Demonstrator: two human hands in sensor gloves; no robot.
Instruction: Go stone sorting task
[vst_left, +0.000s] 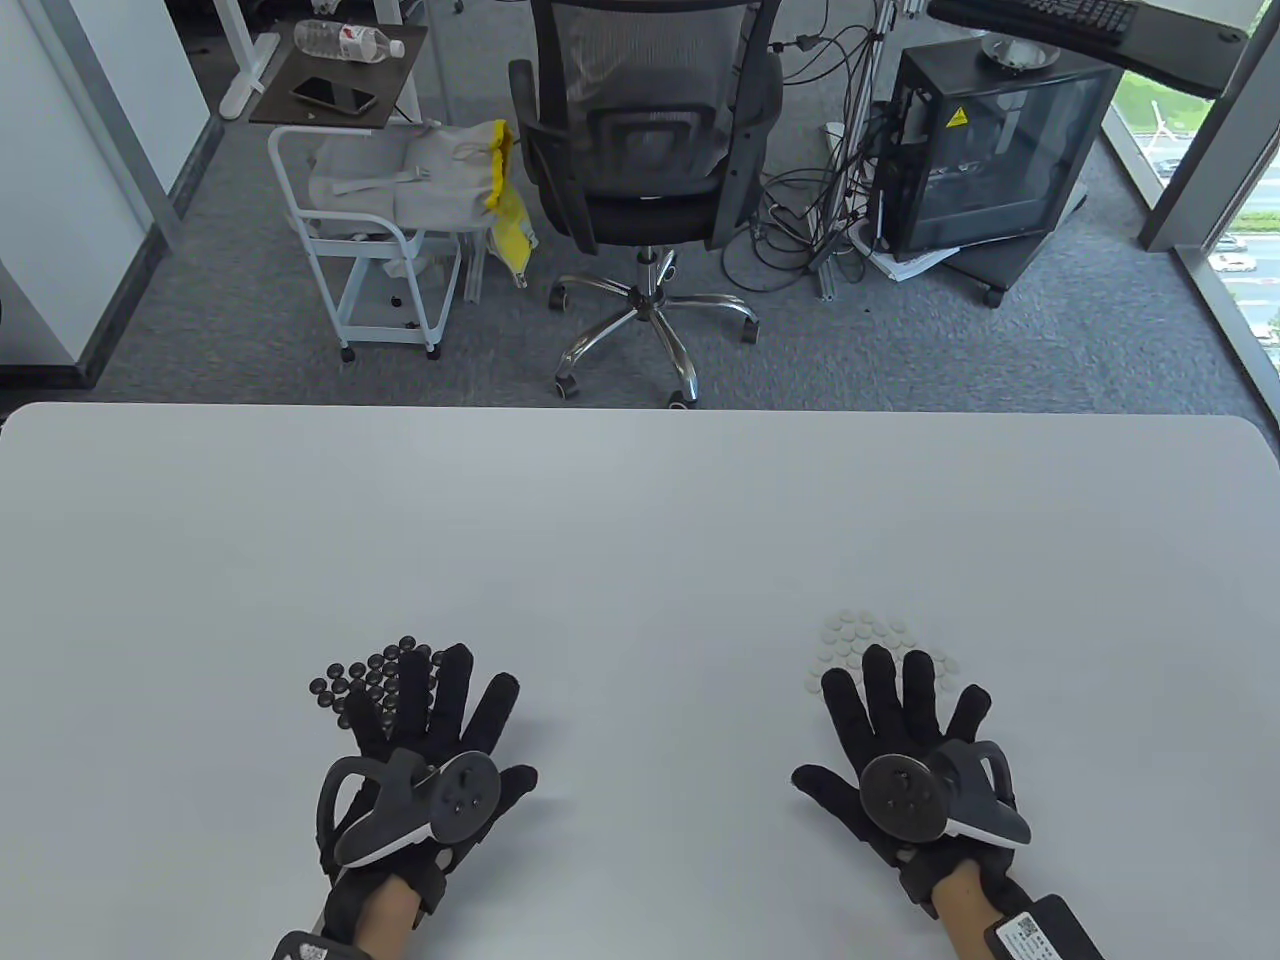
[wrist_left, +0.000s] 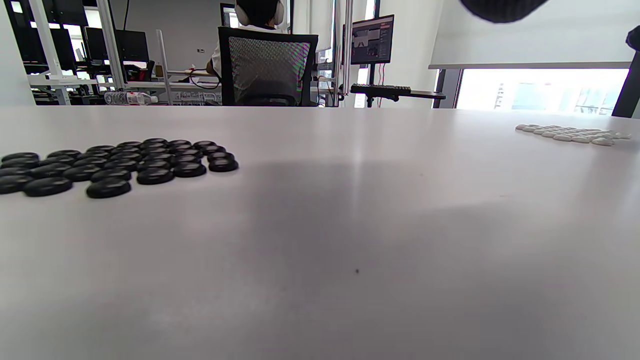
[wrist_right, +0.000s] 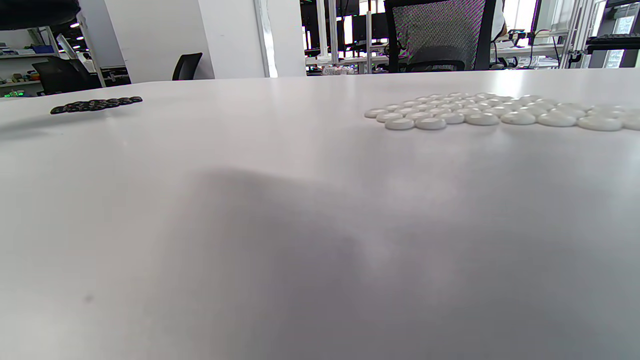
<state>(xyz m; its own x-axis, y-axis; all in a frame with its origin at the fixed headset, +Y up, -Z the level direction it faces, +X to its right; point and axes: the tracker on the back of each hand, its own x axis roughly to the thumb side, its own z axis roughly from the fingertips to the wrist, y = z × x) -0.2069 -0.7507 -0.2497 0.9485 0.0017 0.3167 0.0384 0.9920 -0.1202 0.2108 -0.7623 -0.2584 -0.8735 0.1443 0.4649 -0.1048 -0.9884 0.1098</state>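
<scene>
Seemingly sorted: black stones (vst_left: 375, 675) clustered at left hand (vst_left: 425, 745), white stones (vst_left: 880, 645) at right hand (vst_left: 905, 745), groups well apart on bench (vst_left: 640, 520). Both hands flat, fingers spread, grasping nothing. Lift straight up, avoid scattering stones.

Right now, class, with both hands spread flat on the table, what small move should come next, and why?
Probably lift both hands away and stop. The black stones lie in one cluster by the left hand, the white stones in another by the right hand, with no mixed stones visible between them.
</scene>
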